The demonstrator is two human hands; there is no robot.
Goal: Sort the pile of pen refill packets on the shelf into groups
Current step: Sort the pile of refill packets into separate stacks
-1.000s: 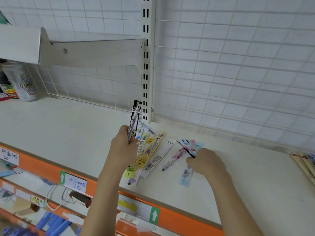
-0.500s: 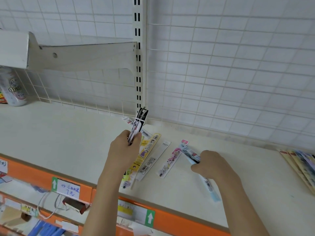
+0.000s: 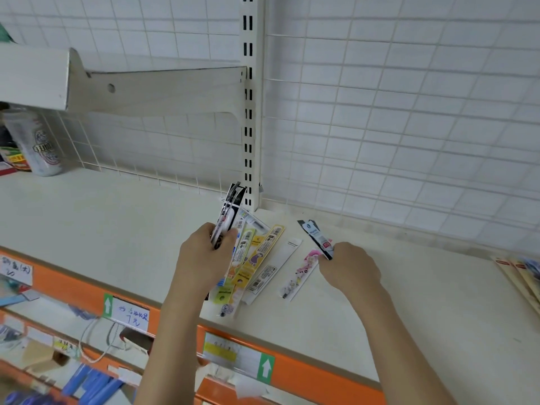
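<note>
On the cream shelf (image 3: 87, 229), just in front of the slotted upright (image 3: 252, 112): loose pile of pen refill packets (image 3: 251, 258), fanned out, overlapping, lying flat. Yellow-edged ones on the left of the fan, a plain white packet (image 3: 276, 268) beside them, a pink cartoon-print packet (image 3: 301, 270) lying just apart to the right.

Left hand (image 3: 204, 258) hovers over the left edge of the pile, fingers curled round a small bundle of black-and-white packets (image 3: 229, 213), held upright, tilted slightly right.

Right hand (image 3: 350, 267) to the right of the pile, pinching the lower end of one dark packet with a white label (image 3: 317, 236); its top end points up-left, clear of the shelf.

Far right edge of shelf: a separate stack of packets (image 3: 523, 273), well apart from the pile. Far left: a can (image 3: 41, 144) at the back. Orange shelf edge (image 3: 321, 375) carries price labels.
</note>
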